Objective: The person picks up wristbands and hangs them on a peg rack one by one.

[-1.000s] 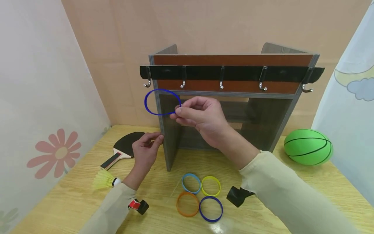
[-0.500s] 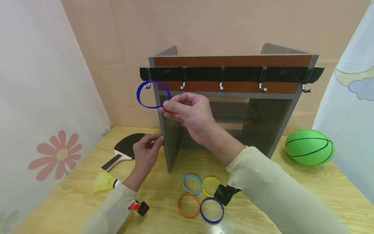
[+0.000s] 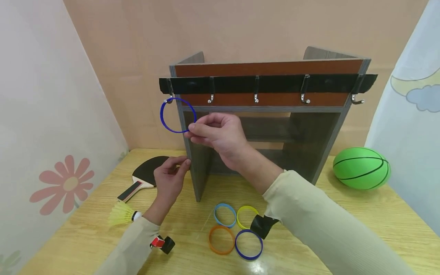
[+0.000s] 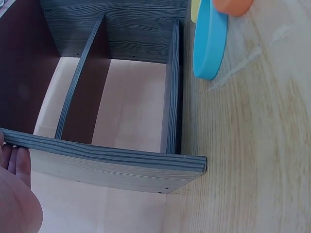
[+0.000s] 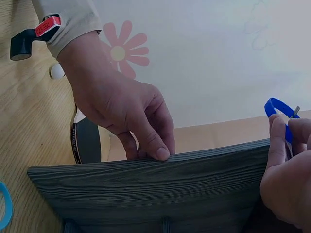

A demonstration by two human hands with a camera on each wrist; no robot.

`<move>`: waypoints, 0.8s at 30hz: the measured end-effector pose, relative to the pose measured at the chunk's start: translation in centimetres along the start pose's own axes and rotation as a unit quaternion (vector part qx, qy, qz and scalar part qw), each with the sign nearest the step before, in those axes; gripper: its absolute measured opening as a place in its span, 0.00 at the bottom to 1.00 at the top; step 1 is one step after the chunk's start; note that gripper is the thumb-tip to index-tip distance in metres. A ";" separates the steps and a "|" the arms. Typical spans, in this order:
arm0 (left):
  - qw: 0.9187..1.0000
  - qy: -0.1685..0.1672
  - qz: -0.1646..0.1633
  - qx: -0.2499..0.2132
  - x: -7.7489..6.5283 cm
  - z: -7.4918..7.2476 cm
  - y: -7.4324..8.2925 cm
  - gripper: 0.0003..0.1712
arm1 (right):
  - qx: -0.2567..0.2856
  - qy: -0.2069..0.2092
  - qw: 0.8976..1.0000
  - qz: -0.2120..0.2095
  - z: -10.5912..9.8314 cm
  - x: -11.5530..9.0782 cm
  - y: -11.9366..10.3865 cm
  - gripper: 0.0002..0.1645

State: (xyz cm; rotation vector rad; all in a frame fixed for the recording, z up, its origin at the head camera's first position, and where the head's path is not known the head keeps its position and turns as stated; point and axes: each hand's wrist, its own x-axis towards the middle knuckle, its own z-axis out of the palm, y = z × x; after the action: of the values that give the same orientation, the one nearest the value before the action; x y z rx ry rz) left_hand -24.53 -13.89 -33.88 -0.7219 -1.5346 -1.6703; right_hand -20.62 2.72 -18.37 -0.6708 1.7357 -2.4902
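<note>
- Band [image 3: 161, 115] in the head view: blue, pinched between thumb and fingers of the right hand [image 3: 220, 133], its upper rim now overlapping the leftmost hook [image 3: 170, 98] on the black strip [image 3: 233, 85].
- A second ago it was lower and further right, clear of that hook, and looked a flatter oval; now it looks rounder.
- Judging by this, the work has gone from carrying to lining up, but the band is not left hanging, since the fingers hold it.
- The left hand [image 3: 169, 178] keeps its place, gripping the side of the shelf [image 3: 198, 168], probably to steady it.
- Four other bands lie on the table [image 3: 190, 244], unmoved.
- Left wrist view: fingers behind the shelf's side panel; the blue band cannot be made out here.
- Right wrist view: left thumb on the panel's edge, fingers behind; the hook's metal tip shows at the band, though whether it is through the loop I cannot tell.
</note>
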 end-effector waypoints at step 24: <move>1.000 0.006 -0.006 -0.013 -0.2 0.1 0.1 0.04 | -0.160 0.031 0.983 0.083 -6.1 -2.4 1.8 0.09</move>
State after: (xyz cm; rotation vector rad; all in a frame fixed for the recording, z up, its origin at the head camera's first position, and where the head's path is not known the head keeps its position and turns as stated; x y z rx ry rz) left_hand -24.33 -13.79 -33.92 -0.7163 -1.5153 -1.7032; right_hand -21.01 8.10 -22.49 -0.4435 2.1430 -2.1671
